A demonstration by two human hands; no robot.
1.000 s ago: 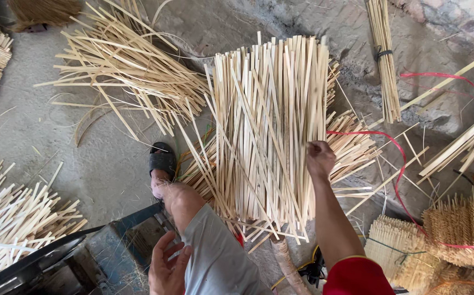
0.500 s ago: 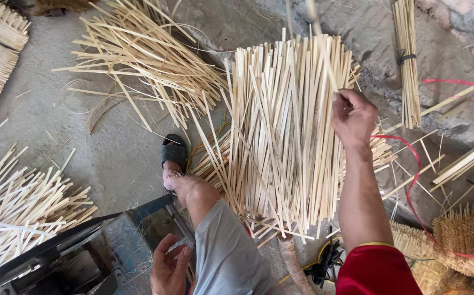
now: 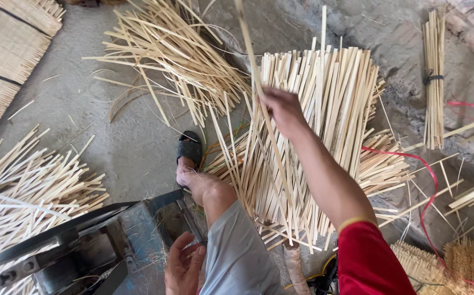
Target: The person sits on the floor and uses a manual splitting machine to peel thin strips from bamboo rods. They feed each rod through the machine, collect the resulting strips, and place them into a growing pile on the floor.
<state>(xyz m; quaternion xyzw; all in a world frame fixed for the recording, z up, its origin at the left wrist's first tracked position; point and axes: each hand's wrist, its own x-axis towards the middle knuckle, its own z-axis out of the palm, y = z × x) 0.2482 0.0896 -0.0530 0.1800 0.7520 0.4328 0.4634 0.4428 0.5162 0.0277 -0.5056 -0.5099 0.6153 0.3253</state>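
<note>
Bamboo strips (image 3: 313, 142) lie in a big fanned stack on the concrete floor (image 3: 122, 142), and everything else sits around that stack. The right hand (image 3: 283, 112), which a moment ago rested low at the stack's right edge, has now swung up over its top and is closed around one long strip (image 3: 259, 109) that rises past the stack's far end; that strip looks singled out from the rest. The left hand (image 3: 185, 267) sits near the stack's lower left, fingers loosely curled and holding nothing, beside a dark metal machine (image 3: 84, 246). A sandalled foot (image 3: 189, 155) touches the stack's left edge. Loose strips (image 3: 177, 60) sprawl beyond it, and a tied bundle (image 3: 434, 76) lies well to its right.
</note>
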